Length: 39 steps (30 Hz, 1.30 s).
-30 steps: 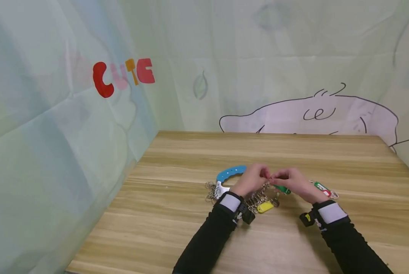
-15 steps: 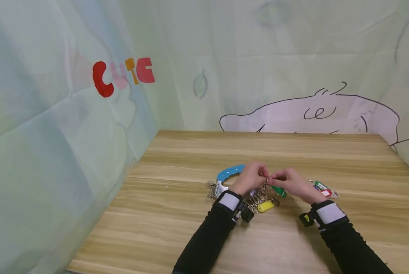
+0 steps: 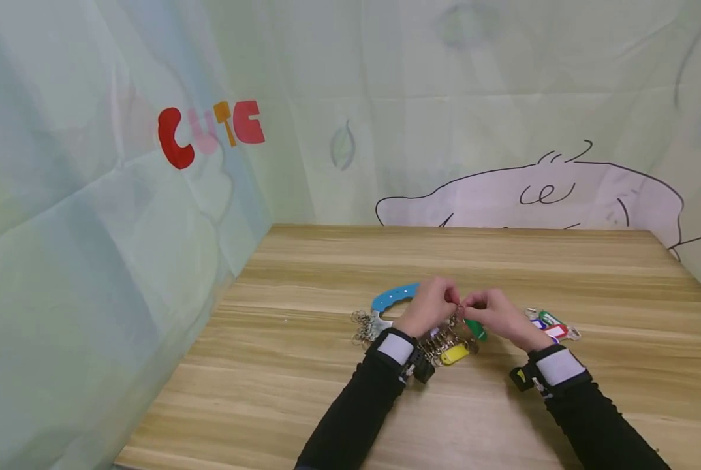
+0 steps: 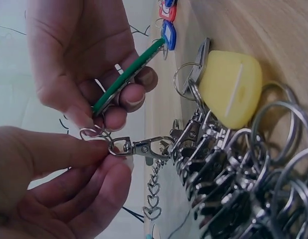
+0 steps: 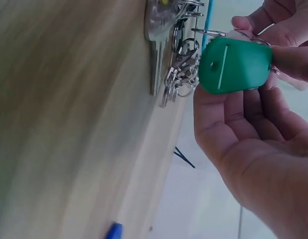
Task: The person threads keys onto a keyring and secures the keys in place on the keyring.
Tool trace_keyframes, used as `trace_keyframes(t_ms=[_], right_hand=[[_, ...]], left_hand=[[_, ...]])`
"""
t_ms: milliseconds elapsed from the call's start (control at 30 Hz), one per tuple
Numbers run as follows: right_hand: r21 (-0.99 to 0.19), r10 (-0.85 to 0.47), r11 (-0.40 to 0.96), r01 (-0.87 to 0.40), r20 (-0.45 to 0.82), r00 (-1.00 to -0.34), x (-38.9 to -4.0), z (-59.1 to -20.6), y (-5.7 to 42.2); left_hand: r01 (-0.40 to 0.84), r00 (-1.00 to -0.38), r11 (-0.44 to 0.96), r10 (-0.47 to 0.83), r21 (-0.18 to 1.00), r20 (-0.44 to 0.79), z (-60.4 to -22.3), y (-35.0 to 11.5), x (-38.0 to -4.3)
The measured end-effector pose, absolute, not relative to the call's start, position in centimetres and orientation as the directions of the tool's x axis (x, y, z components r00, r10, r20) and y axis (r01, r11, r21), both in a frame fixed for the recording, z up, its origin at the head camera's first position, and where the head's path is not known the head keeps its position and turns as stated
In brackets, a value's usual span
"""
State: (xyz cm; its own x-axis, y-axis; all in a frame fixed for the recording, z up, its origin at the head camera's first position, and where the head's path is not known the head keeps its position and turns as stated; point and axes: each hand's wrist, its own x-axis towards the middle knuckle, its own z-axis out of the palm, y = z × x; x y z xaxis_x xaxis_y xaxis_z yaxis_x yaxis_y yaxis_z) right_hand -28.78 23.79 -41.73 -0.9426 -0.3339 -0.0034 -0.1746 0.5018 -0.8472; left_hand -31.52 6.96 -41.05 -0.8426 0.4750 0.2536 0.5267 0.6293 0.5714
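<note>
My left hand (image 3: 429,305) pinches a small metal split ring (image 4: 94,133) joined to a swivel clasp (image 4: 149,148). Facing it, my right hand (image 3: 500,318) holds a green key tag (image 5: 235,66) by its ring end, thumb and fingertips right at the split ring. Both hands meet just above a key holder with a blue curved handle (image 3: 394,297). A dense row of metal clasps (image 3: 441,341) hangs from the holder, partly hidden by my left hand. A yellow key tag (image 4: 231,89) with a key (image 5: 156,64) lies at the end of that row.
Loose key tags, including a green one (image 3: 549,318) and a red one (image 3: 556,331), lie on the wooden table (image 3: 303,385) beside my right wrist. Several bare rings (image 3: 361,328) spread at the holder's left end. A printed cloth (image 3: 474,117) stands behind the table.
The green tag in my right hand has tipped downward and shifted slightly left. My right hand has drifted slightly left, uncovering more of the loose tags. The left hand has barely moved.
</note>
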Motion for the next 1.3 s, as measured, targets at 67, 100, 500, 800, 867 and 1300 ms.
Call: trace_keyframes(t_ms=[67,100,500,800,867,1300], right_hand=[[-0.838,-0.326,0.516,-0.178,0.0,-0.945,-28.77,-41.68,23.69],[-0.835,-0.326,0.519,-0.182,0.003,-0.946,-28.76,-41.64,23.64],[-0.837,-0.276,0.52,-0.173,0.027,-0.961,-28.24,-41.24,23.35],[-0.828,-0.27,0.507,-0.239,0.111,-0.956,-28.27,-41.41,23.39],[-0.831,-0.258,0.5,-0.243,0.125,-0.958,-28.31,-41.45,23.4],[-0.884,-0.228,0.43,-0.181,0.088,-0.97,-28.45,-41.47,23.68]], left_hand=[[0.527,-0.844,0.633,0.471,0.567,0.258,-41.09,6.92,-31.52],[0.531,-0.842,0.635,0.47,0.561,0.264,-41.12,6.88,-31.54],[0.52,-0.85,0.648,0.458,0.557,0.261,-41.26,6.74,-31.71],[0.475,-0.868,0.618,0.446,0.626,0.219,-41.21,6.65,-31.77],[0.466,-0.867,0.605,0.459,0.645,0.195,-41.14,6.66,-31.75],[0.578,-0.798,0.562,0.541,0.592,0.265,-41.15,6.77,-31.83]])
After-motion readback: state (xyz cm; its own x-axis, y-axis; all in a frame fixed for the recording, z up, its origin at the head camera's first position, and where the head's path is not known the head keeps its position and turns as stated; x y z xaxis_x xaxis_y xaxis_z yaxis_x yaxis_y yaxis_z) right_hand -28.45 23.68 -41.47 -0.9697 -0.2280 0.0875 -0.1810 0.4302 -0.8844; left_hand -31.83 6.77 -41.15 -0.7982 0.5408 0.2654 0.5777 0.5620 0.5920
